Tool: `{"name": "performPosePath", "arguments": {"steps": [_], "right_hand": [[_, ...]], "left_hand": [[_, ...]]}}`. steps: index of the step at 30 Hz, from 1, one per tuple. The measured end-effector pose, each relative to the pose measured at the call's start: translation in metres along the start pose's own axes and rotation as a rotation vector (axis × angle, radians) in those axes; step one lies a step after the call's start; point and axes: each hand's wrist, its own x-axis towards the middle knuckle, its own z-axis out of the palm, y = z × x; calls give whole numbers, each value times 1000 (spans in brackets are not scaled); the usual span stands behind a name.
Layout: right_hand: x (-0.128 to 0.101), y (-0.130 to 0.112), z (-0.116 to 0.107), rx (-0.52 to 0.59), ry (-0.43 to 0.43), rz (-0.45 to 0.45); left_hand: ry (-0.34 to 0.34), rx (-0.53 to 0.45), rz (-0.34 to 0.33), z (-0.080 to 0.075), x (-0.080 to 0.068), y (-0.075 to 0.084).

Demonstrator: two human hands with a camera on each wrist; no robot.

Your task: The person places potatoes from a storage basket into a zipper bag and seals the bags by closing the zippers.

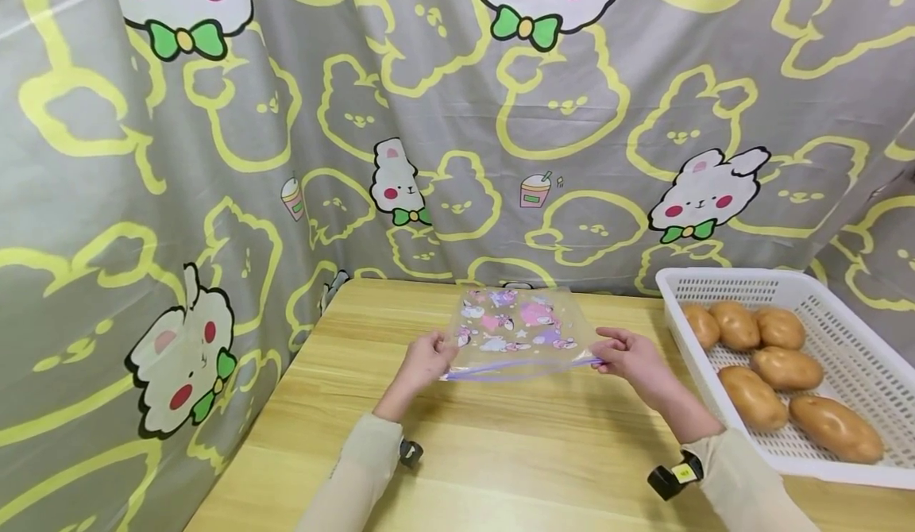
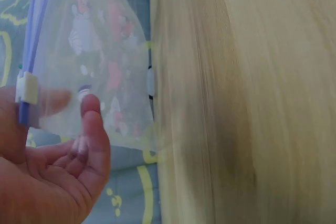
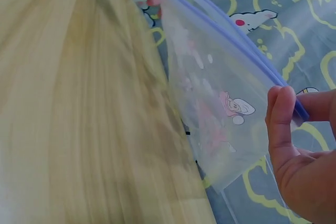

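A person seated at a pale wooden table (image 1: 500, 452) holds a clear zip bag (image 1: 518, 329) printed with pink and purple cartoon figures, lifted just above the tabletop and stretched between both hands. The left hand (image 1: 427, 359) pinches the bag's left end at the purple zip strip (image 1: 515, 367), thumb on one side and fingers curled against the plastic on the other; the left wrist view shows a fingertip (image 2: 90, 109) pressed to the film beside the white slider (image 2: 26, 87). The right hand (image 1: 629, 355) pinches the opposite end of the same strip, and in the right wrist view its thumb and fingers (image 3: 281, 114) close over the blue-purple edge where the seal ends. The bag hangs slack from the zip line, with its printed body tilting away from the person towards the backdrop. To the person's right, a white slotted plastic basket (image 1: 851, 357) rests on the table, well apart from the hands, and holds six potatoes (image 1: 782, 365) lying in loose rows. A grey curtain (image 1: 457, 119) patterned with yellow outlines and white rabbits in green bow ties hangs behind and to the left of the table. Cream sleeves (image 1: 364, 460) cover both forearms, each carrying a small black wrist-mounted device (image 1: 672, 476).
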Motion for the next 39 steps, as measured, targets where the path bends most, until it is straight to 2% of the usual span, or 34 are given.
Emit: {"name": "performPosePath", "arguments": {"steps": [3, 8, 13, 15, 17, 20, 23, 29, 31, 33, 39], "right_hand": [[2, -2, -1, 35, 18, -15], [7, -6, -3, 123, 38, -22], [14, -12, -4, 212, 78, -11], [16, -15, -4, 240, 92, -11], [19, -17, -5, 274, 105, -7], [22, -20, -6, 319, 109, 3], [25, -23, -8, 356, 115, 4], [25, -25, -9, 432, 120, -36], [24, -24, -7, 425, 119, -41], [24, -23, -3, 372, 110, -45], [22, -19, 12, 94, 28, 0]], "left_hand": [[-10, 97, 12, 0, -1, 3], [-6, 268, 71, 3, -4, 11], [-128, 301, 233, 11, -10, 27], [-172, 342, 316, 15, -13, 33], [-187, 398, 386, 19, -15, 37], [-177, 505, 473, 25, -15, 36], [-156, 566, 552, 30, -14, 34], [-73, 540, 716, 36, -14, 37], [-59, 530, 732, 38, -15, 39], [-65, 525, 722, 40, -16, 43], [-132, 520, 645, 52, -23, 58]]}}
